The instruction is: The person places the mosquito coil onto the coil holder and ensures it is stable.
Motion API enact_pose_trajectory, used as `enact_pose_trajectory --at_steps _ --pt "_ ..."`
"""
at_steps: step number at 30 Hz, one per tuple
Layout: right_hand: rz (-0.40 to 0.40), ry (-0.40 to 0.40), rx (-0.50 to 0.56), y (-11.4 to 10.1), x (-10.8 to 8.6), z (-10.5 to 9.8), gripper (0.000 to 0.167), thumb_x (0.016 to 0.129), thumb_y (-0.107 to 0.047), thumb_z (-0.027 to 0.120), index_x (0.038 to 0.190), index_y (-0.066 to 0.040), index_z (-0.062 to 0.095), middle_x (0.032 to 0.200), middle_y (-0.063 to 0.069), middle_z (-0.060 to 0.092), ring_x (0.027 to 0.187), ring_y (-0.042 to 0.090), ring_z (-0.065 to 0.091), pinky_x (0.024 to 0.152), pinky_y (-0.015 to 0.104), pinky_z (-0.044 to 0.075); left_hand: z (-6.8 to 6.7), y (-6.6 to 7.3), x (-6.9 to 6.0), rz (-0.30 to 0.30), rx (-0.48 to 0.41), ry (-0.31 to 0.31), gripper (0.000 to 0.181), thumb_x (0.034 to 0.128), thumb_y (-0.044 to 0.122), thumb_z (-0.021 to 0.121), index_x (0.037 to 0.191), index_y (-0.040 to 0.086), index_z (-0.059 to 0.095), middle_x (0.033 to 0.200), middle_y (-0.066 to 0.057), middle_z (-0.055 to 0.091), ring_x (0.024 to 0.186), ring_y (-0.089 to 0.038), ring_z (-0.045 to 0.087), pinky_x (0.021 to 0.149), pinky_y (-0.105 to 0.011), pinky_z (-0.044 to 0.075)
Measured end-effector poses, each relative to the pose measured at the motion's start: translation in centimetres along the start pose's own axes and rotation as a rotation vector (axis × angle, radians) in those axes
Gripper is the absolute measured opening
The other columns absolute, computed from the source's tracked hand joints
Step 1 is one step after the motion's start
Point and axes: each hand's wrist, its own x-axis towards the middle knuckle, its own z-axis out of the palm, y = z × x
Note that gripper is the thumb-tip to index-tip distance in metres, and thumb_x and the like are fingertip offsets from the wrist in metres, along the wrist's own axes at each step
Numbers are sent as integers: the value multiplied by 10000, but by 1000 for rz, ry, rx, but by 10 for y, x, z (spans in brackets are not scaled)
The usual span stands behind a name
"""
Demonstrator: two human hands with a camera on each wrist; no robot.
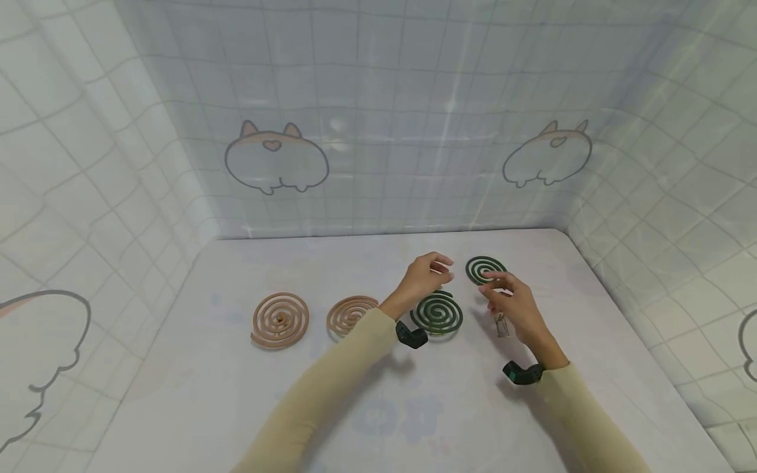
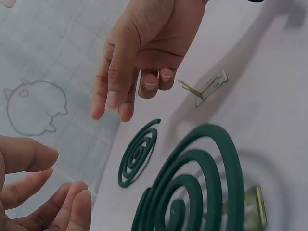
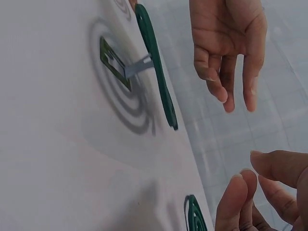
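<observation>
My left hand (image 1: 427, 270) hovers just beyond a green mosquito coil (image 1: 436, 313), its fingers loosely bent around nothing. That coil is held off the surface by a small metal stand (image 3: 114, 65), as the right wrist view shows. My right hand (image 1: 512, 302), also holding nothing, hangs with relaxed fingers above the table. Past its fingertips a second green mosquito coil (image 1: 476, 269) lies flat, partly covered by the hand in the head view. Below the right palm another metal stand (image 2: 211, 89) bears no coil, with its prong bent upward.
Two brown mosquito coils stand to the left: one (image 1: 280, 320) fully visible, the other (image 1: 350, 309) partly behind my left forearm. A white table (image 1: 195, 394) carries everything. Grid-patterned curtains (image 1: 390, 131) with animal drawings enclose the back and both sides.
</observation>
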Motion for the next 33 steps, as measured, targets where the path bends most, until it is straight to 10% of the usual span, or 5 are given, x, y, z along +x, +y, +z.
enact_pose_trajectory --at_steps 8,33 --pt "-7 23 0 5 5 -11 523 1004 -199 706 1441 12 510 1207 194 571 727 169 599 632 341 586 14 5 10 10 -82 -39 318 993 107 689 1302 45 650 1118 -78 645 1053 -438 666 901 -508 567" --pt "66 153 -36 26 31 -40 490 1006 -228 704 1427 -32 550 1186 128 574 743 150 600 655 266 550 48 -1 33 -103 -156 -15 389 984 62 665 1361 4 588 959 -54 674 994 -391 708 929 -530 545"
